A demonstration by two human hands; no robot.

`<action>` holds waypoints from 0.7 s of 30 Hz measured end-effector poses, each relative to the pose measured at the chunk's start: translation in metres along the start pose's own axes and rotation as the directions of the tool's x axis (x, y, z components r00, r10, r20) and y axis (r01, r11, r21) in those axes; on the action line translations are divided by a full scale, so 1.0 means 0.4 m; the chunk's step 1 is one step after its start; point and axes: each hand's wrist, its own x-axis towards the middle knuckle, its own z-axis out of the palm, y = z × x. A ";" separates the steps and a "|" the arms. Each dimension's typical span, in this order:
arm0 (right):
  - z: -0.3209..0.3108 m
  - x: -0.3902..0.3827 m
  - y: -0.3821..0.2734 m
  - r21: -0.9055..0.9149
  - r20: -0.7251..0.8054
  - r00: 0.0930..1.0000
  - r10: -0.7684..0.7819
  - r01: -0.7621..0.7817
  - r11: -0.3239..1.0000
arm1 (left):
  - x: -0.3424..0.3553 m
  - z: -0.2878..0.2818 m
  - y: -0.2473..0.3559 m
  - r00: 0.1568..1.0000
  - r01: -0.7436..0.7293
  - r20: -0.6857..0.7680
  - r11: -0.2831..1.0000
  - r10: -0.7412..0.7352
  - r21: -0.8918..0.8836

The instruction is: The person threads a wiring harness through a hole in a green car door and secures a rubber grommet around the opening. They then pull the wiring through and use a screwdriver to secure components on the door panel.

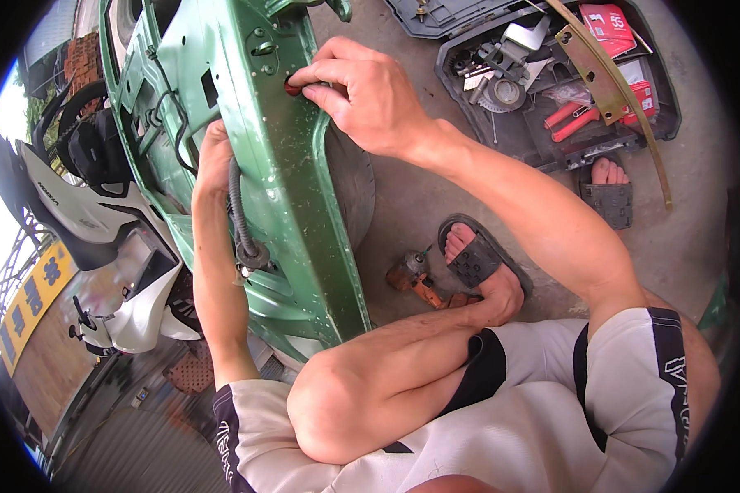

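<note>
My right hand point(362, 103) pinches a small reddish-brown piece point(293, 85), perhaps a plug, at a hole in the green painted metal body panel point(300, 214). Lower on the left, my left hand point(215, 160) reaches into the same panel, its fingertips hidden behind metal. Beside that hand a black corrugated hose point(237, 214) runs down to a rubber grommet point(253, 255). A thin black cable point(173, 107) runs along the panel farther left.
An open tool case point(584, 148) with red-handled pliers lies upper right, crossed by a long brass-coloured bracket point(608, 90). An orange-and-black drill point(419, 283) rests by my sandalled foot. A tire point(358, 193) sits behind the panel; a white scooter point(131, 320) stands at left.
</note>
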 end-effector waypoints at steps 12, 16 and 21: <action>0.023 -0.035 -0.012 -0.039 -0.076 0.997 -0.033 0.030 0.999 | 0.005 -0.005 -0.019 1.000 -0.020 -0.007 1.000 0.020 0.019; 0.030 -0.041 -0.011 -0.054 -0.091 0.994 -0.063 0.058 0.997 | -0.001 -0.003 -0.023 1.000 -0.022 -0.012 0.995 0.021 -0.100; 0.028 -0.046 -0.009 -0.126 -0.094 0.990 -0.107 0.095 0.987 | -0.002 0.005 -0.017 0.998 0.037 -0.040 0.972 -0.047 -0.233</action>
